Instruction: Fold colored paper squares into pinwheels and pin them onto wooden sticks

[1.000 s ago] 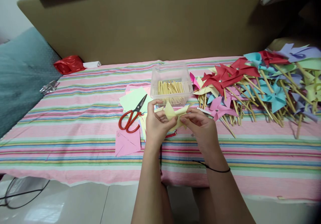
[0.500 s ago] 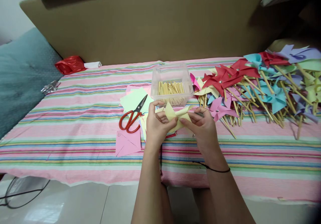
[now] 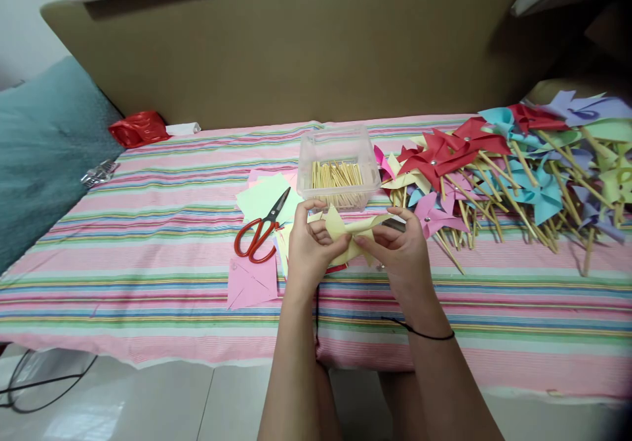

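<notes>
Between my two hands is a pale yellow paper pinwheel [image 3: 337, 225], its corners partly folded inward. My left hand [image 3: 311, 247] pinches its left side, thumb near the middle. My right hand [image 3: 402, 247] grips the right side, with the thumb pressed close to the centre. Behind the paper stands a clear plastic box [image 3: 340, 145] of short wooden sticks [image 3: 336, 175]. To the left of my left hand, red-handled scissors [image 3: 261, 226] lie on light green paper sheets [image 3: 264, 194]. A pink paper square [image 3: 253, 282] with diagonal cuts lies nearer to me.
Finished pinwheels [image 3: 434, 158] in several colours are heaped on the right, sticks pointing various ways. A striped cloth [image 3: 162, 257] covers the surface. A red plastic bag [image 3: 139, 129] and a teal cushion [image 3: 44, 151] are at the left. A brown board [image 3: 296, 52] rises behind.
My right fingers have shifted slightly on the paper, and its right-hand fold sits a little lower. Both hands keep hold of the pinwheel; the things around them have not moved.
</notes>
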